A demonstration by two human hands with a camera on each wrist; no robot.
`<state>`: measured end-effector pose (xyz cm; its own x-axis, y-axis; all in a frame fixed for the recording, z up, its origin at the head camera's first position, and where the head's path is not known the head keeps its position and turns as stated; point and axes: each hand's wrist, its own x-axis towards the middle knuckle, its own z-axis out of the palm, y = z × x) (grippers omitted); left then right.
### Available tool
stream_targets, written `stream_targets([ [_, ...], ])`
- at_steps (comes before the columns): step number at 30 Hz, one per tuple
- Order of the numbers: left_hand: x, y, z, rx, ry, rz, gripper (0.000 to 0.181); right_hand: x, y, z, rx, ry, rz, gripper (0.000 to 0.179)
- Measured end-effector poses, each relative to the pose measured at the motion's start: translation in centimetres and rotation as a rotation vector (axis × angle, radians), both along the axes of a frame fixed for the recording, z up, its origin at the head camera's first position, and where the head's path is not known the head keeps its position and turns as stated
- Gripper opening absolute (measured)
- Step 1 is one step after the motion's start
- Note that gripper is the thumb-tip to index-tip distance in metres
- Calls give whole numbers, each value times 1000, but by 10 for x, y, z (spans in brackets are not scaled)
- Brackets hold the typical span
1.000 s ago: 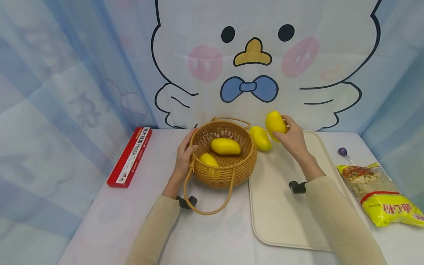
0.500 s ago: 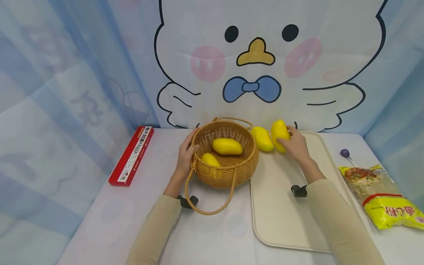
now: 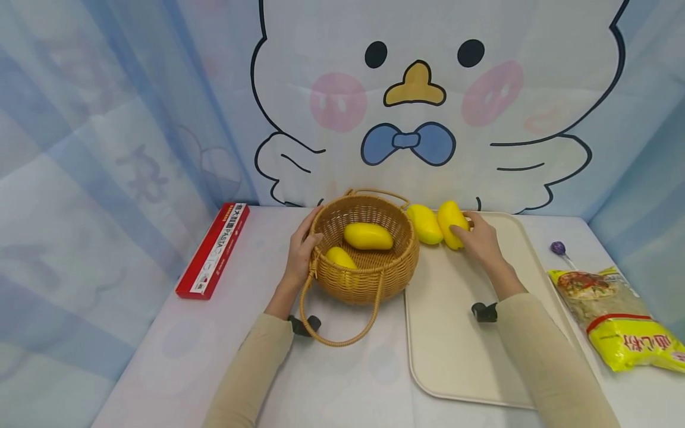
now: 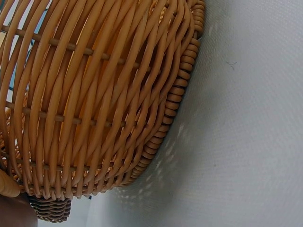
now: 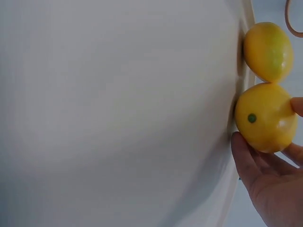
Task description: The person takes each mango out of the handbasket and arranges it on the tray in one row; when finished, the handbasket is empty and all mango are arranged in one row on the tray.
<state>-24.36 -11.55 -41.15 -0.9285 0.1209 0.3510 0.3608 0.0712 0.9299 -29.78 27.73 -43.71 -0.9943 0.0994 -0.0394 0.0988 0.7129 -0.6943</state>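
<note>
With my right hand (image 3: 484,241) I grip a yellow mango (image 3: 449,221) low at the far end of the beige tray (image 3: 455,345). A second mango (image 3: 424,224) lies right beside it on the left; in the right wrist view the held mango (image 5: 265,120) has a green stem spot and meets the other mango (image 5: 269,52). My left hand (image 3: 298,255) holds the left side of a round wicker basket (image 3: 358,288), thumb at the rim. Inside it lie a mango (image 3: 368,236) and another mango (image 3: 341,257), partly behind the front rim. Woven basket wall (image 4: 94,94) fills much of the left wrist view.
A red pasta box (image 3: 213,252) lies at the left. Right of the tray are a purple lollipop (image 3: 558,248) and a yellow pasta bag (image 3: 615,321). One basket handle (image 3: 342,343) hangs toward the front. A printed curtain (image 3: 407,178) closes off the back.
My right hand has lowered the mango from above the tray's far end down beside the other mango. The left hand stays on the basket. The whole head view has shifted slightly.
</note>
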Motion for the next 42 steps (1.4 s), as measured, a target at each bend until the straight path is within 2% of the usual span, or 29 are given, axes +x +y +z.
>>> stream_targets([
  [10, 0, 0, 0, 11, -4, -6, 58, 8, 1, 6, -39, -68, -11, 77],
  [19, 1, 0, 0, 7, -10, -8, 59, 8, -1, 5, -20, -95, -37, 80],
  [26, 1, 0, 1, 6, -14, -3, 59, 10, 2, 6, -7, -58, -45, 78],
  [33, 2, 1, 3, 2, -14, -1, 59, 7, 9, 4, 19, -64, -79, 77],
  [42, 2, 1, 1, 9, -22, 0, 59, 9, 9, 16, 44, 71, -52, 71],
])
